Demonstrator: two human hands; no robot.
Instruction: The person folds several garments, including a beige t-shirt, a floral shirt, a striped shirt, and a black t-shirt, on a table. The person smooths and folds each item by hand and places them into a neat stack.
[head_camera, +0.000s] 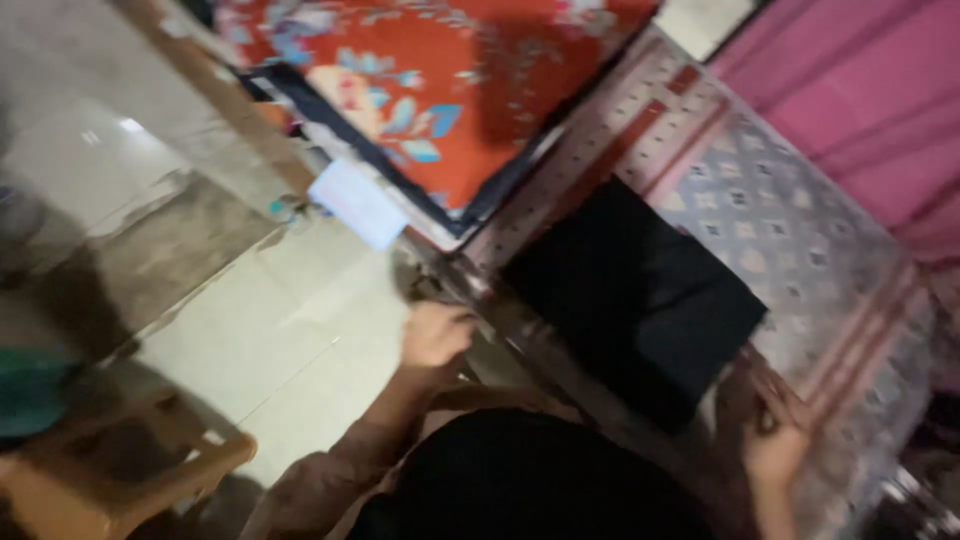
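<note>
The view is tilted and blurred. My left hand (435, 335) grips the near edge of a patterned grey and pink cloth (790, 230) that covers a table. My right hand (778, 440) rests on the same cloth further right, fingers curled on its edge. Between my hands lies a folded black cloth (640, 290) on the patterned one. A dark garment (530, 480) on my body fills the lower middle.
A red floral cloth (440, 80) with a dark border lies beyond, with a small white paper (358, 203) at its edge. A pink fabric (870, 90) is at upper right. A wooden stool (110, 470) stands on the pale tiled floor (270, 320) at lower left.
</note>
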